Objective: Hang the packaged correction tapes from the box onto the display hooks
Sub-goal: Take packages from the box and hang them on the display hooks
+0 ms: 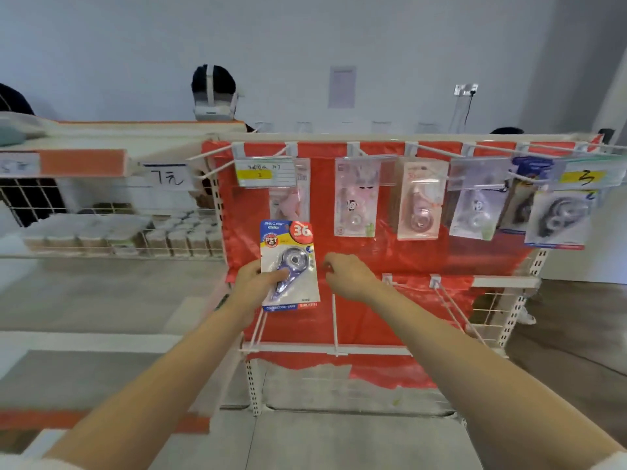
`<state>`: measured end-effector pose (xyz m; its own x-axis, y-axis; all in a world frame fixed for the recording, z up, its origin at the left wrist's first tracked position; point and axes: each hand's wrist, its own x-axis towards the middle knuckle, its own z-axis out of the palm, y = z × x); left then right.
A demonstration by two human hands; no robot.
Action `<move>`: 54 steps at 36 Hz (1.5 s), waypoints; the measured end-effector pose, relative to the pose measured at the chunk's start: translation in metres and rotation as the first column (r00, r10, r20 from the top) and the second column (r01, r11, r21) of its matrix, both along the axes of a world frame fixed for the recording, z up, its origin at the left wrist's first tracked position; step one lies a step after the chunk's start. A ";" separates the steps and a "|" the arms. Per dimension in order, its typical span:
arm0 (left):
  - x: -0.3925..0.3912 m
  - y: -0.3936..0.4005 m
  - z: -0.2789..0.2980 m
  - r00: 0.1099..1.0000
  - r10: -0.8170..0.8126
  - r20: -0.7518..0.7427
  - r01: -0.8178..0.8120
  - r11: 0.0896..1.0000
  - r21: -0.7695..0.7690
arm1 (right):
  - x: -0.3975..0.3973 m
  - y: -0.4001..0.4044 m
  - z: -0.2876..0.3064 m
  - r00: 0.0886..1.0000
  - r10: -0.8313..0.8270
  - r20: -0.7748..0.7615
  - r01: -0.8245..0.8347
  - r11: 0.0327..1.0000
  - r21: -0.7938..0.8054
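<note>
The left hand (256, 278) holds a packaged correction tape (289, 264) upright in front of the red backing panel (407, 252) of the display rack, with the thumb across the lower front of the blister and the fingers curled behind the card. The card is blue, yellow and red, with a large "36" in its top right corner and a purple dispenser under the clear plastic. The right hand (346, 271) hangs just beside the package, its fingers curled loosely inward toward the card's right edge; whether they touch it or pinch anything cannot be told. Along the top rail, white display hooks (437, 151) carry other packaged tapes: a pink one (356, 198), a second pink one (420, 200), a pale one (476, 205) and a dark one (558, 217) at the far right. A yellow price tag (259, 174) hangs at the upper left. Lower white hooks (454, 310) jut out bare below the right hand. To the left, a wire shelf (112, 247) holds rows of small jars.
</note>
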<state>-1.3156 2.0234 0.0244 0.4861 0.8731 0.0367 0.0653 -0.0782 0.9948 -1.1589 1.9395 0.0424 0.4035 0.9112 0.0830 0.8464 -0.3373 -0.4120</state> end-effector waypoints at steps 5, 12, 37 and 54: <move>-0.029 0.017 0.001 0.999 0.030 0.019 -0.031 0.998 0.058 | -0.040 0.019 -0.001 0.851 0.109 -0.514 -0.003 0.979 0.203; -0.066 0.029 0.001 0.999 -0.019 0.040 0.015 0.993 0.114 | -0.080 0.036 -0.005 0.670 0.286 -0.685 -0.027 0.931 0.363; -0.118 0.055 0.021 0.982 -0.106 0.154 0.077 0.980 0.183 | -0.142 0.073 0.026 0.658 0.351 -0.666 0.066 0.855 0.515; -0.121 0.066 0.025 0.983 -0.110 0.149 0.086 0.984 0.157 | -0.146 0.086 0.022 0.655 0.342 -0.674 0.162 0.807 0.567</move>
